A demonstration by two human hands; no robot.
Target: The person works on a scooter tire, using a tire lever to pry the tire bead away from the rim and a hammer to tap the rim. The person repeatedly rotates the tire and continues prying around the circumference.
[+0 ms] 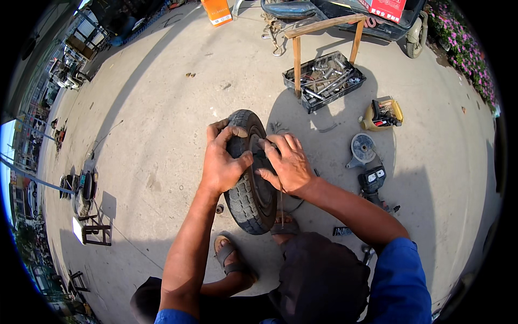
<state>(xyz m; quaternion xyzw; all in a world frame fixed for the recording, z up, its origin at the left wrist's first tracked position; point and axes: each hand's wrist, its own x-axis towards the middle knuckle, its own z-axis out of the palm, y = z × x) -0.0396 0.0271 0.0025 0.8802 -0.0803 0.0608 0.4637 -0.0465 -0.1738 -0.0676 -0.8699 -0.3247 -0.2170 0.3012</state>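
Observation:
A small wheel with a black treaded tyre (pixel 245 202) stands upright on the ground between my feet, its dusty rim facing right. My left hand (pixel 220 164) is closed on the tyre's upper left side, fingers bent over the tread and thumb toward the rim. On the rim side, my right hand (pixel 291 164) reaches in at the hub, thumb and fingers apart. Its fingertips touch the middle of the wheel, which they partly hide. A thin cable (pixel 281 200) hangs down below that hand.
A black tool crate (pixel 309 102) full of sockets and wrenches has a wooden handle frame. Right of the wheel lie a cut yellow container (pixel 372 116), a round metal hub part (pixel 362 148) and a cordless power tool (pixel 372 178). A small stool (pixel 97 232) stands left; a parked vehicle (pixel 394 29) is beyond.

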